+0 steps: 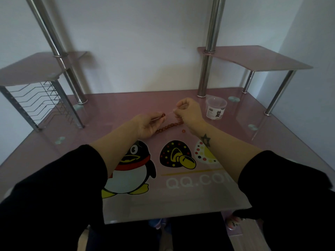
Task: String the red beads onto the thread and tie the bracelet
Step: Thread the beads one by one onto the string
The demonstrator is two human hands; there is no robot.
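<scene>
Sleeves (pixel 54 187) pushed back, we pinch a bead (pixel 163 115) in our left hand (pixel 147 126) and pull thread (pixel 169 113) taut with the closed right hand (pixel 188 112), strung beads (pixel 169 126) trailing below between them.

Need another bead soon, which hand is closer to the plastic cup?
Right. The right hand is just left of the plastic cup; the left hand is farther left, beyond it.

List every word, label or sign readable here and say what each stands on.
"QQ.CO": white letters printed on the desk; what follows is hidden by the right sleeve.
Cup label: a small logo and a cartoon figure, text too small to read.
Right forearm: a star tattoo, a sign only, no words.
</scene>
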